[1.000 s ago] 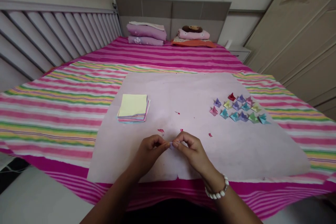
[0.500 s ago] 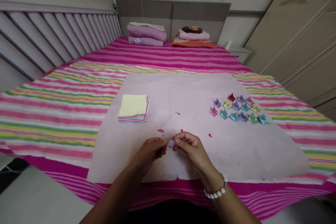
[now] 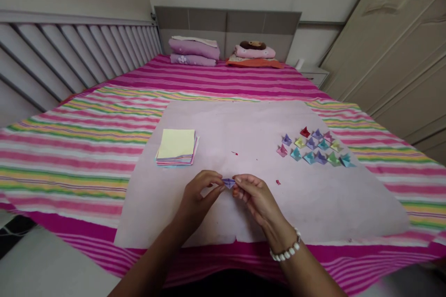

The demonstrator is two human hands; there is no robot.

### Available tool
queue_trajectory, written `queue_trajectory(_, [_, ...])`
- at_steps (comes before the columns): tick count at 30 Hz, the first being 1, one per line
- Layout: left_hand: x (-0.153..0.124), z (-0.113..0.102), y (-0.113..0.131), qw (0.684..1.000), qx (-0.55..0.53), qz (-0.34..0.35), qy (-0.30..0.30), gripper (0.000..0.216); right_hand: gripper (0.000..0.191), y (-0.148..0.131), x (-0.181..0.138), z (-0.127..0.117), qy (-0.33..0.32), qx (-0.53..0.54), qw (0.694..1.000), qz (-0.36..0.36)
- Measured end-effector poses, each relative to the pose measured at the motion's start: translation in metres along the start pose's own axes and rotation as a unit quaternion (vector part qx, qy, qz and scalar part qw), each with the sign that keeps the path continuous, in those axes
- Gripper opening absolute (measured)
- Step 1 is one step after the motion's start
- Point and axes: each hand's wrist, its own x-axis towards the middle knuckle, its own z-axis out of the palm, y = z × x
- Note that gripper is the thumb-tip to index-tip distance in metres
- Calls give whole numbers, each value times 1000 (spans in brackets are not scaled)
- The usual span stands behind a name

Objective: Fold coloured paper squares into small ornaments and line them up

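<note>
A small folded purple paper [image 3: 229, 183] is pinched between my two hands, its triangular lower point facing me and a crease down its middle. My left hand [image 3: 202, 195] grips its left corner between thumb and fingers. On the opposite corner, the thumb and fingers of my right hand [image 3: 256, 195] are closed; a white bead bracelet [image 3: 286, 254] circles that wrist. Both hands are above a pale sheet [image 3: 223, 125] spread over the bed. Several folded paper pieces [image 3: 309, 158] in red, purple, pink, yellow, blue and green stand in rows at the right.
A stack of square paper [image 3: 177, 143], yellow on top, lies at the left of the sheet. Small red scraps [image 3: 278, 182] are scattered near the middle. Folded bedding [image 3: 193, 50] rests by the headboard [image 3: 209, 21], and a slatted rail [image 3: 94, 51] runs along the left.
The purple paper has been raised slightly and turned, so its creased triangular face shows. My left fingers have shifted their grip on its corner. Two red scraps are now hidden behind my hands.
</note>
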Motion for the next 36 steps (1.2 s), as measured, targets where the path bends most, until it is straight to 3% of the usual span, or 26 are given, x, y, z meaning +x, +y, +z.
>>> queue_trajectory(6, [3, 1, 0, 1000, 0, 12, -7, 9, 25, 1, -4, 0, -18, -9, 1000, 7])
queue_trajectory(11, [4, 4, -2, 999, -30, -22, -17, 10, 24, 5, -1, -2, -31, -42, 999, -6])
queue_trajectory(14, [4, 6, -8, 998, -33, -58, -17, 9, 20, 8, 2, -5, -10, -149, 984, -95])
queue_trajectory(17, [5, 9, -13, 996, -34, -77, -14, 8, 10, 8, 3, -5, 13, -265, 931, -250])
queue_trajectory(20, [7, 11, -15, 996, -32, -79, -15, 7, 6, 7, 2, -4, -15, -327, 887, -325])
queue_trajectory(28, [13, 22, -29, 998, -54, -27, 23, 6, 13, 13, 13, -8, -37, -367, 873, -318])
queue_trajectory(36, [20, 32, -57, 995, -60, -66, 43, 10, 13, 22, 32, -20, -7, -362, 877, -314])
